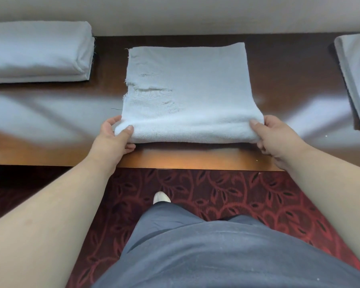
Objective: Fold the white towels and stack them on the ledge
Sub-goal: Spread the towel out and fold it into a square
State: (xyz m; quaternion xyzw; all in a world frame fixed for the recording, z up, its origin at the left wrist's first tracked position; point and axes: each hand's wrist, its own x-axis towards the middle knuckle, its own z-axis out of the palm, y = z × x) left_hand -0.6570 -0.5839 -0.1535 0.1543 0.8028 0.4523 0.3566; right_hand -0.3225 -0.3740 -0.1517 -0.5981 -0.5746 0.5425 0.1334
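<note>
Torso: a grey shirt (227,252) fills the bottom of the view, one pale shoe (160,197) showing past it.
Floor: dark red carpet (206,190) with a leaf pattern, running under the desk's front edge.
Desk: glossy dark wood desk (289,80), its near lip lit orange; a pale wall (175,13) bounds the far side.
Left hand (116,136): thumb on top, fingers (129,146) curled under, gripping the near left corner of the folded towel.
Right hand (272,136): thumb on top, pinching the near right corner.
Folded towel (187,88): white, lying flat mid-desk, its thick folded edge at the hands, frayed edge on the left.
Left stack (37,50): folded white towels by the wall, well apart.
Right pile (355,75): more white cloth, cut off by the frame.
Open room: bare wood on both sides of the held towel.
</note>
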